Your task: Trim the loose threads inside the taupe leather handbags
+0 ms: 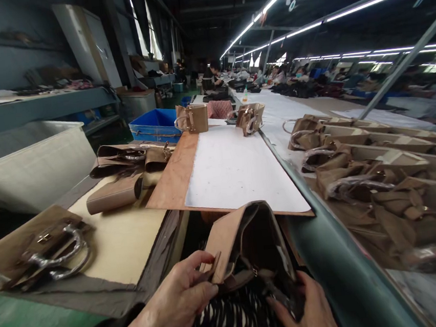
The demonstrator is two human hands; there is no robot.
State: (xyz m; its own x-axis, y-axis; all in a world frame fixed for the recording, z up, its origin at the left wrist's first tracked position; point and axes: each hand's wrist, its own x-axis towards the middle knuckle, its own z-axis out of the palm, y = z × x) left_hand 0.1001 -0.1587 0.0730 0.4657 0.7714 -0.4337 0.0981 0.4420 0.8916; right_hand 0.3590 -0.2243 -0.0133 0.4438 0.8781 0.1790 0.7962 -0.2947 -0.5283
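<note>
Head view, from your left: a grey tub (pixel 29 166) stands beside the bench, and a flat brown bag (pixel 52 249) with a wrapped handle lies on the cream board (pixel 121 239) in front of it. Further along, several tan bags (pixel 133 164) are heaped near a blue crate (pixel 155 126). Your left hand (pixel 177 301) is pinched shut on the edge of the open tan handbag (pixel 249 243), thumb on top of the flap and fingers beneath. That handbag sits low in the middle, over your lap, just below the near edge of the white sheet (pixel 234 172), its mouth tilted towards you. Your right hand (pixel 309 311) grips the bag's lower right side, fingers curled around the dark lining. Past the green belt edge (pixel 335 255), a row of finished bags (pixel 378 184) with wrapped handles runs away on your right.
</note>
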